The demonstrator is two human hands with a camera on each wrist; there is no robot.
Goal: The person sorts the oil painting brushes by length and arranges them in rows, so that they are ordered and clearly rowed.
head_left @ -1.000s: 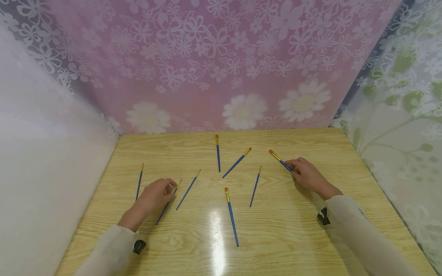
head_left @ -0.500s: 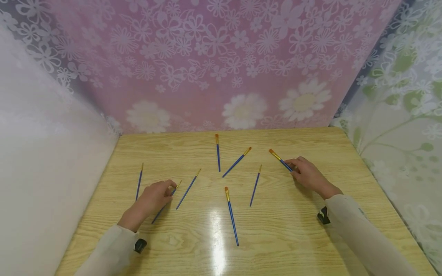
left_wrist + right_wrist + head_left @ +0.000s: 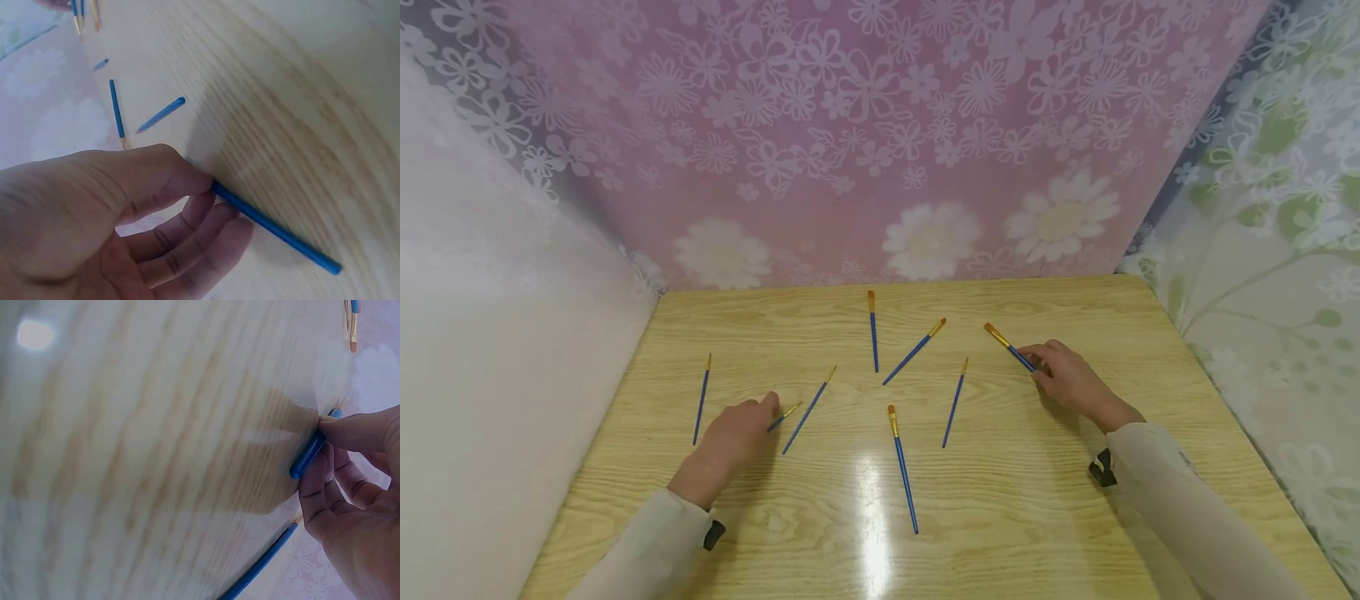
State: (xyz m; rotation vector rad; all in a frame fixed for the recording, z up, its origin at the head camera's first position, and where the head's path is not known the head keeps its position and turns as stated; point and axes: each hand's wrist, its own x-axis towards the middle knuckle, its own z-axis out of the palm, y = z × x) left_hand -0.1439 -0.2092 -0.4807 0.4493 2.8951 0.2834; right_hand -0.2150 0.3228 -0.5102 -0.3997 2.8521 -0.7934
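Observation:
At the left of the table, my left hand (image 3: 733, 437) pinches a thin blue paintbrush (image 3: 785, 415) between thumb and fingers. In the left wrist view its blue handle (image 3: 281, 231) sticks out past the fingertips; the head view has most of it covered by the hand. Close to its right lies another thin paintbrush (image 3: 808, 410), and left of the hand a third (image 3: 702, 400). On the right side, my right hand (image 3: 1071, 382) pinches a flat, brown-bristled paintbrush (image 3: 1003, 340) by its blue handle (image 3: 312, 453), bristles pointing to the back left.
Between the hands lie more paintbrushes: one at the back (image 3: 873, 333), one slanted (image 3: 915, 350), a thin one (image 3: 955, 402) and a wider one (image 3: 903, 471) nearer the front. The wooden table (image 3: 1000, 517) meets a flowered pink backdrop (image 3: 850, 167) behind.
My left hand has turned, and the thin paintbrush in it has swung to a flatter slant, its handle end now hidden in the head view. The right hand stays where it was.

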